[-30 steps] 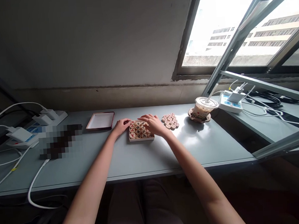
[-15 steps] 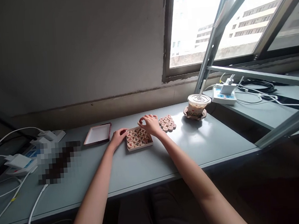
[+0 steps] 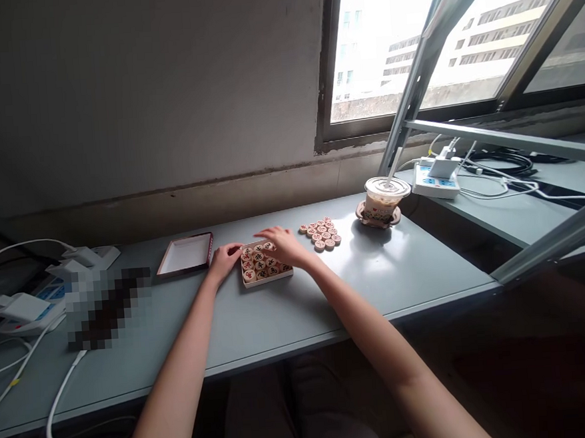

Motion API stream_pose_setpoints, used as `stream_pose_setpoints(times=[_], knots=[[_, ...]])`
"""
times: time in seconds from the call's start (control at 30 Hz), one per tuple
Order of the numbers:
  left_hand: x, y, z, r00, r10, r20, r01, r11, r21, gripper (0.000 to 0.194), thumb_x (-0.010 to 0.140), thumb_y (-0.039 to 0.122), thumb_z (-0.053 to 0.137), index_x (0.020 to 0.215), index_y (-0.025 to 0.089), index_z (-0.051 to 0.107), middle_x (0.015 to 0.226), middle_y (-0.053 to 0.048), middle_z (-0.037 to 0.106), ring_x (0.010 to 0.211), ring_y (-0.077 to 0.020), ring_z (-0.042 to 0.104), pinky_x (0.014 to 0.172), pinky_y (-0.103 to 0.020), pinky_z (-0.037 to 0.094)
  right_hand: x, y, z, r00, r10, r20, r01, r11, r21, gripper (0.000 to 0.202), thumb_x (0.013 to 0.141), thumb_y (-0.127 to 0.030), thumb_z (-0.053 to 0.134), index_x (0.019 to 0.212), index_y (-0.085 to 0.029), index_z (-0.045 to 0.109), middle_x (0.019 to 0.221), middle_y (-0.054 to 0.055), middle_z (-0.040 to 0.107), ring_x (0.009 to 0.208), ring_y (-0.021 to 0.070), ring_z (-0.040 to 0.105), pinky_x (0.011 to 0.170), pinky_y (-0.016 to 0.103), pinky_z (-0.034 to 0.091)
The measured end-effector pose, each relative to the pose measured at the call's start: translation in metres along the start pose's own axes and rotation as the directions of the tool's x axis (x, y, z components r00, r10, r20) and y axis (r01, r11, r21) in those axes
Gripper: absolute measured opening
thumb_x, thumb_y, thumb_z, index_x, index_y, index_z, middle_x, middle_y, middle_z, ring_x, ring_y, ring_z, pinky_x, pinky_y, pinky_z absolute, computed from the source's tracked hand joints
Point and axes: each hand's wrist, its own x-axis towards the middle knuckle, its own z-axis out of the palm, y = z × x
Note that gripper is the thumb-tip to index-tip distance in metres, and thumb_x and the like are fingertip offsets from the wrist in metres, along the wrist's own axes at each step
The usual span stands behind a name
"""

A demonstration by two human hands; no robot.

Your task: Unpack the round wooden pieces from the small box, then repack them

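In the head view, our right hand (image 3: 283,245) spreads loosely over the shallow white box (image 3: 269,280) of round wooden discs (image 3: 260,264), no longer visibly pinching one; the pale wooden cluster (image 3: 322,229) apparently gains it. Our half-curled left hand (image 3: 224,261) is at the box's left edge, grip unclear.

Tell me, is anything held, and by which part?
The left hand is at the far left corner of the box, the right hand over its pieces. I can't tell whether either grips anything.
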Motion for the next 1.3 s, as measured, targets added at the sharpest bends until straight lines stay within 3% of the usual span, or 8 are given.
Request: stream_pose_setpoints(times=[0.1, 0.37, 0.67, 0.9, 0.97, 1.1, 1.2, 1.3], knots=[[0.000, 0.001, -0.001, 0.999, 0.018, 0.028, -0.018, 1.000, -0.021, 0.035, 0.071, 0.038, 0.053, 0.091, 0.014, 0.071, 0.098, -0.010, 0.071, 0.095, -0.0242, 0.062, 0.089, -0.034, 0.046, 0.003, -0.023, 0.012, 0.982, -0.167, 0.086, 0.169, 0.986, -0.013, 0.037, 0.090, -0.017, 0.045, 0.126, -0.023, 0.053, 0.120, 0.008, 0.060, 0.105, 0.0218, 0.052, 0.086, 0.035, 0.033], [-0.001, 0.003, -0.004, 0.997, -0.003, 0.076, 0.008, 0.997, -0.071, 0.043, 0.069, 0.043, 0.060, 0.097, 0.012, 0.071, 0.101, -0.011, 0.070, 0.095, -0.0250, 0.063, 0.087, -0.034, 0.047, 0.001, -0.024, 0.018, 0.990, -0.134, 0.044, 0.136, 0.989, -0.055, 0.026, 0.090, -0.021, 0.050, 0.113, -0.021, 0.061, 0.113, 0.008, 0.065, 0.098, 0.0212, 0.053, 0.087, 0.036, 0.028], [-0.001, -0.001, -0.001, 0.999, 0.009, 0.041, -0.008, 1.000, -0.026, 0.041, 0.070, 0.039, 0.058, 0.097, 0.012, 0.072, 0.093, -0.010, 0.072, 0.088, -0.0226, 0.064, 0.079, -0.030, 0.048, -0.007, 0.015, -0.018, 0.984, 0.136, -0.114, -0.138, 0.990, -0.005, 0.029, 0.088, -0.045, 0.048, 0.096, -0.022, 0.064, 0.105, 0.008, 0.060, 0.100, 0.0239, 0.045, 0.082, 0.035, 0.029], [-0.002, -0.001, 0.000, 1.000, 0.018, 0.011, -0.018, 1.000, 0.011, 0.042, 0.070, 0.039, 0.057, 0.098, 0.012, 0.072, 0.085, -0.010, 0.071, 0.079, -0.0207, 0.064, 0.074, -0.030, 0.048, -0.027, 0.068, -0.032, 0.885, 0.463, -0.047, -0.462, 0.864, -0.199, 0.024, 0.083, -0.030, 0.055, 0.103, -0.019, 0.063, 0.107, 0.013, 0.056, 0.103, 0.0292, 0.044, 0.083, 0.040, 0.031], [-0.002, 0.001, 0.000, 1.000, 0.020, 0.008, -0.020, 1.000, 0.012, 0.042, 0.070, 0.039, 0.057, 0.098, 0.011, 0.072, 0.085, -0.010, 0.071, 0.078, -0.0210, 0.063, 0.073, -0.030, 0.048, -0.025, 0.061, -0.031, 0.914, 0.402, -0.064, -0.407, 0.905, -0.127, 0.028, 0.082, -0.029, 0.057, 0.109, -0.021, 0.060, 0.110, 0.012, 0.056, 0.106, 0.0285, 0.044, 0.084, 0.039, 0.032], [-0.004, 0.004, 0.000, 0.999, 0.028, 0.017, -0.028, 1.000, 0.010, 0.042, 0.070, 0.039, 0.056, 0.097, 0.011, 0.072, 0.086, -0.010, 0.071, 0.081, -0.0218, 0.063, 0.075, -0.030, 0.048, -0.013, 0.022, -0.021, 0.999, 0.013, 0.044, -0.019, 0.990, 0.142, 0.025, 0.085, -0.027, 0.057, 0.110, -0.025, 0.061, 0.107, 0.006, 0.059, 0.103, 0.0223, 0.049, 0.083, 0.034, 0.037], [-0.005, 0.005, 0.000, 0.999, 0.034, 0.023, -0.033, 0.999, -0.010, 0.040, 0.071, 0.038, 0.056, 0.096, 0.011, 0.072, 0.091, -0.010, 0.072, 0.084, -0.0220, 0.064, 0.077, -0.030, 0.048, -0.008, -0.011, -0.005, 0.967, -0.214, 0.135, 0.181, 0.958, 0.225, 0.028, 0.084, -0.020, 0.059, 0.111, -0.026, 0.063, 0.115, 0.006, 0.059, 0.107, 0.0213, 0.051, 0.086, 0.033, 0.038], [-0.004, 0.004, 0.000, 0.999, 0.030, 0.029, -0.029, 0.999, -0.020, 0.039, 0.071, 0.036, 0.056, 0.096, 0.011, 0.072, 0.088, -0.010, 0.072, 0.084, -0.0220, 0.064, 0.075, -0.029, 0.048, -0.008, -0.028, 0.009, 0.953, -0.257, 0.162, 0.219, 0.950, 0.222, 0.032, 0.083, -0.010, 0.056, 0.110, -0.025, 0.064, 0.120, 0.006, 0.059, 0.111, 0.0210, 0.051, 0.086, 0.032, 0.038]])
